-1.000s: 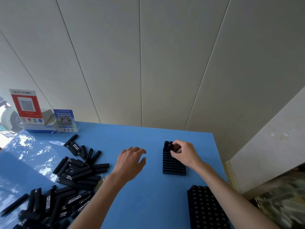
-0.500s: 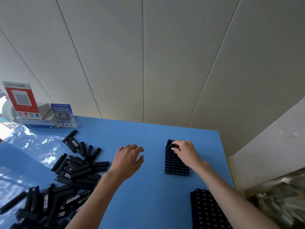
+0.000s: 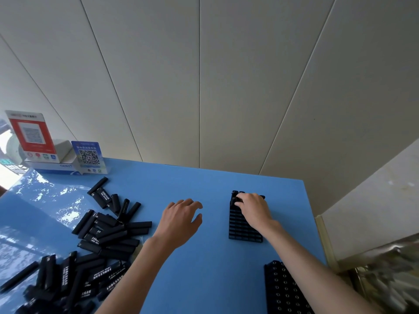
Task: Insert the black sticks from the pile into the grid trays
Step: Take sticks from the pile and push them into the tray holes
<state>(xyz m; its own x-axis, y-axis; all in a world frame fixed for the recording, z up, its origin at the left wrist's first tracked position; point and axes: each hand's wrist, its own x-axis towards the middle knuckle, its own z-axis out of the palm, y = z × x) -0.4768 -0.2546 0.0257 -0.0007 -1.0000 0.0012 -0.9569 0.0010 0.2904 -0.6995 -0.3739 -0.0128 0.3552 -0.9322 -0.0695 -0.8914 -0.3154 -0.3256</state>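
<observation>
A pile of black sticks (image 3: pixel 106 232) with white lettering lies on the left of the blue table (image 3: pixel 213 268). A black grid tray (image 3: pixel 240 230) stands to the right of centre, with a few sticks upright in its far row. My right hand (image 3: pixel 255 208) lies over the tray's far end, its fingertips curled on a black stick (image 3: pixel 237 198) in that row. My left hand (image 3: pixel 181 220) hovers over the bare table between pile and tray, fingers loosely spread and holding nothing. A second grid tray (image 3: pixel 283 291) lies near the bottom edge.
A red QR sign (image 3: pixel 30 134) and a blue QR sign (image 3: pixel 89 157) stand on a white box at the table's far left corner. A panelled wall runs behind the table. The table's right edge borders a beige ledge (image 3: pixel 371 200).
My right hand has pressed lower onto the far row of the tray. My left hand has stayed about where it was, and the camera has shifted slightly.
</observation>
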